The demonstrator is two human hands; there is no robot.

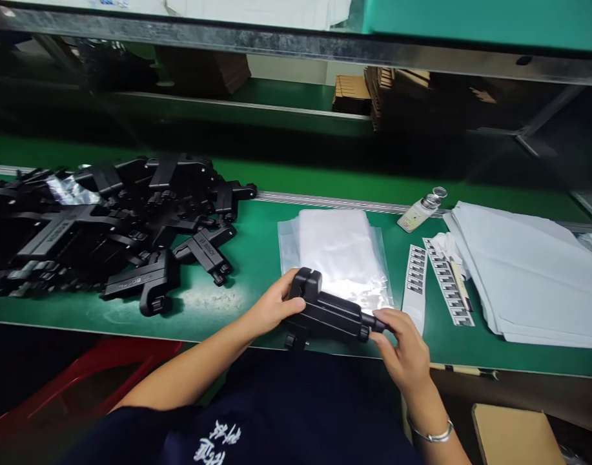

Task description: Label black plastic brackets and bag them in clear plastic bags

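A black plastic part is held over the near edge of the green bench between both hands. My left hand grips its thick left end with fingers wrapped round it. My right hand pinches its narrow right end. Right behind the part lies a stack of clear plastic bags. A big heap of the same black parts covers the bench at the left.
Two strips of barcode labels and a small bottle lie right of the bags. A pile of white sheets fills the right side. A red bin sits below left, a cardboard box below right.
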